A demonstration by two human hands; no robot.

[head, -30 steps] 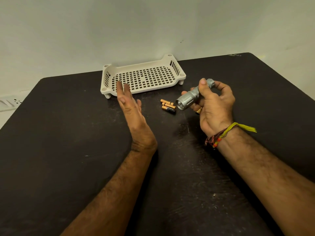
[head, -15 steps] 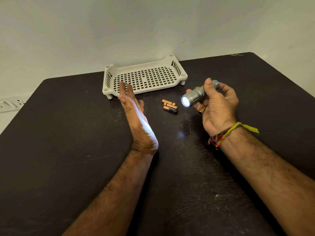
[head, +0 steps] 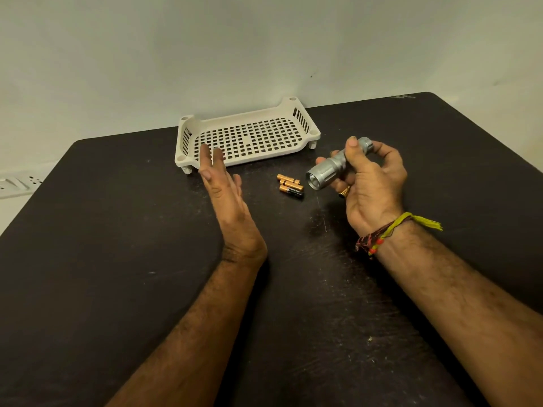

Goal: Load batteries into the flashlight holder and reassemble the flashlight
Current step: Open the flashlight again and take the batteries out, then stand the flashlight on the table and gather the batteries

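My right hand point(head: 371, 186) grips a silver flashlight point(head: 330, 168), assembled, its lens end pointing left toward my other hand and its light off; my thumb lies over the body near the tail cap. My left hand point(head: 226, 198) stands on its edge on the black table point(head: 117, 259), palm facing the flashlight, fingers straight and holding nothing. Three small copper-and-black batteries point(head: 290, 186) lie side by side on the table between my hands, just left of the flashlight's lens.
A cream perforated plastic tray point(head: 249, 136) sits at the table's far edge against the wall, behind my left fingertips. A white power strip point(head: 17, 183) lies off the table at the far left.
The flashlight was lit half a second ago, shining on my left palm; its light is now off. Both hands stay in nearly the same places.
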